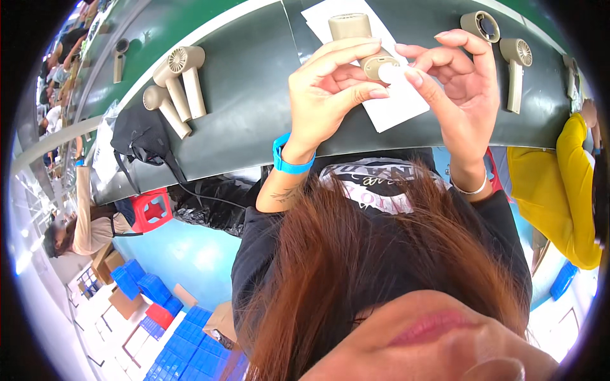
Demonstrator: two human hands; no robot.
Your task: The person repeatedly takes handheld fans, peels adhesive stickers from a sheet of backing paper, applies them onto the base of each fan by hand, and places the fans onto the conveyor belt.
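My left hand is wrapped around a beige handheld fan, its head pointing away and the rounded end of its handle turned toward me. Against that end is a small white round piece that looks like a sticker. My right hand has its thumb and a finger bent close together at the piece's edge, apparently pinching it. The other fingers are curled loosely. White paper sheets lie under both hands on the dark tabletop.
Several beige fans rest at the left; two more, one a fan with its handle showing, lie at the right. A black backpack sits on the left table edge. A person in a yellow sleeve is at the right. A red stool stands below left.
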